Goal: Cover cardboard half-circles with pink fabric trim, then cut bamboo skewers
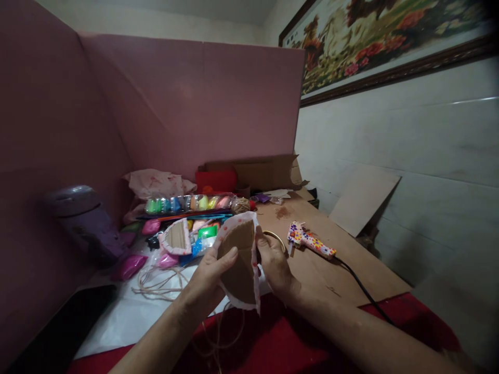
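As seen from the head camera, looking forward and down over a cluttered table, two bare hands meet at a half-round cardboard piece [238, 267], raised in front of the body above the table's near edge. A pale cloth border [256, 300] with red dots wraps its rim. The left hand [212, 272] is clamped on the curved side, thumb flat on the bare cardboard. The right hand [275, 259] pinches the border along the straight side, near the top; its fingertips are partly hidden.

The step in hand looks like folding or pressing this straight edge down. Working further along it would call for a steady left grip while the right thumb smooths the cloth toward the lower corner, where a tip sticks out.

To the right, a flowered glue gun [310, 240] lies on a brown board [327, 280], within reach. To the left rests a smaller cloth-edged piece [177, 238], near loose twine [163, 285].
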`<move>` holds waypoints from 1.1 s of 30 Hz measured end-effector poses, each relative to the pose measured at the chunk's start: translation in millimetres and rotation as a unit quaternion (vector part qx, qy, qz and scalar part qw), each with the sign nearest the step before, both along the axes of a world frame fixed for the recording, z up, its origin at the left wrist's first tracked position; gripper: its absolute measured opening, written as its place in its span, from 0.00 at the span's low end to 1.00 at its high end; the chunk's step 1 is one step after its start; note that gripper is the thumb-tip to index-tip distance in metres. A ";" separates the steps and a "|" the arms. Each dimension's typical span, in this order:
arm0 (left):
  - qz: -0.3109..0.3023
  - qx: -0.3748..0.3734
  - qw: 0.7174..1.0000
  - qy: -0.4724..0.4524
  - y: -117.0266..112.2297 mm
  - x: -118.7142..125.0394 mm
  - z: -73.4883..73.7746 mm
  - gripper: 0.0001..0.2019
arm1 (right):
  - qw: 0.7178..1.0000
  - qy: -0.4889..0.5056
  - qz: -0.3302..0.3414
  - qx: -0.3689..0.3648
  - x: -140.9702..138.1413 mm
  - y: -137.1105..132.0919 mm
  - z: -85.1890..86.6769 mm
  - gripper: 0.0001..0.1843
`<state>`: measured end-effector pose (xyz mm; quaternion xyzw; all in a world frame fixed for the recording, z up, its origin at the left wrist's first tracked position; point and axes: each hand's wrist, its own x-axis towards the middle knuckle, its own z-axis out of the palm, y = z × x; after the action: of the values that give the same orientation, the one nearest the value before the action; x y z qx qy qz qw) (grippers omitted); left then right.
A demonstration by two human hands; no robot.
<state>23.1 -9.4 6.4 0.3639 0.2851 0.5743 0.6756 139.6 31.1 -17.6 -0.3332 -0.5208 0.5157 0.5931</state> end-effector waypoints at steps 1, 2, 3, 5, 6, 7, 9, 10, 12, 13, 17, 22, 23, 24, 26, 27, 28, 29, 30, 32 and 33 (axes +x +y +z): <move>-0.003 0.001 1.000 -0.002 0.1 0.8 -0.9 0.22 | 1.000 -0.012 -0.015 0.015 -0.2 -1.0 -0.3 0.27; -0.006 0.003 1.000 -0.004 0.2 1.6 -1.8 0.21 | 0.999 -0.026 -0.031 0.034 -0.3 -1.7 -0.8 0.28; -0.008 0.004 1.000 -0.005 0.0 2.3 -2.7 0.21 | 0.997 -0.041 -0.048 0.053 -0.4 -2.0 -1.6 0.28; -0.010 0.005 1.000 -0.003 -0.5 3.5 -4.5 0.21 | 0.989 -0.075 -0.090 0.095 -0.6 -1.7 -3.5 0.27; -0.009 0.006 1.000 -0.002 -0.9 3.9 -5.3 0.22 | 0.982 -0.096 -0.114 0.115 -0.6 -1.2 -4.7 0.26; -0.007 0.008 1.000 -0.002 -1.2 4.1 -6.2 0.23 | 0.974 -0.118 -0.138 0.132 -0.6 -0.7 -5.9 0.26; -0.006 0.010 1.000 -0.001 -1.6 4.0 -8.3 0.24 | 0.956 -0.162 -0.180 0.163 -0.5 0.8 -8.3 0.25; -0.006 0.012 1.000 0.000 -1.6 4.0 -9.5 0.24 | 0.946 -0.184 -0.199 0.180 -0.3 1.7 -9.5 0.25; -0.007 0.014 1.000 0.003 -1.5 4.4 -12.0 0.23 | 0.920 -0.231 -0.232 0.216 0.2 3.9 -11.6 0.24; -0.007 0.017 1.000 0.004 -1.3 5.0 -13.2 0.23 | 0.904 -0.259 -0.248 0.232 0.5 5.1 -12.4 0.24; 0.003 0.030 1.000 0.007 0.0 8.9 -15.8 0.23 | 0.836 -0.384 -0.288 0.264 2.7 7.9 -11.9 0.26; 0.023 0.007 1.000 0.003 0.6 8.1 -10.3 0.24 | 0.860 -0.369 -0.248 0.249 8.9 4.5 -2.0 0.27; 0.023 -0.002 1.000 0.002 0.2 7.0 -8.2 0.24 | 0.878 -0.341 -0.242 0.234 10.4 4.2 0.1 0.29; 0.020 -0.010 1.000 0.001 -0.2 5.8 -6.2 0.25 | 0.894 -0.313 -0.235 0.217 11.7 4.4 1.7 0.30; 0.010 -0.017 1.000 -0.001 -1.1 3.9 -3.3 0.27 | 0.929 -0.249 -0.209 0.178 13.6 6.6 3.9 0.30; 0.003 -0.018 1.000 0.000 -1.4 3.2 -2.8 0.29 | 0.947 -0.210 -0.185 0.156 13.9 8.3 4.5 0.30; -0.005 -0.019 1.000 0.002 -1.5 2.7 -3.2 0.30 | 0.966 -0.164 -0.152 0.129 14.0 10.1 4.8 0.28; -0.014 -0.019 1.000 0.004 -1.4 2.5 -4.2 0.30 | 0.981 -0.118 -0.116 0.100 13.7 11.8 5.0 0.27; -0.021 -0.019 1.000 0.006 -1.1 2.3 -5.9 0.31 | 0.990 -0.084 -0.084 0.077 13.1 13.2 5.0 0.26; -0.033 -0.016 0.999 0.008 -0.6 2.5 -9.9 0.30 | 0.996 -0.058 -0.048 0.057 11.8 14.6 4.7 0.26; -0.037 -0.014 0.999 0.008 -0.4 2.7 -11.8 0.30 | 0.996 -0.058 -0.044 0.058 11.3 14.5 4.4 0.26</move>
<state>25.7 -9.8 -5.4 0.3694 0.2843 0.5421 0.6992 150.9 45.6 -13.1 -0.3502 -0.5685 0.4374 0.6024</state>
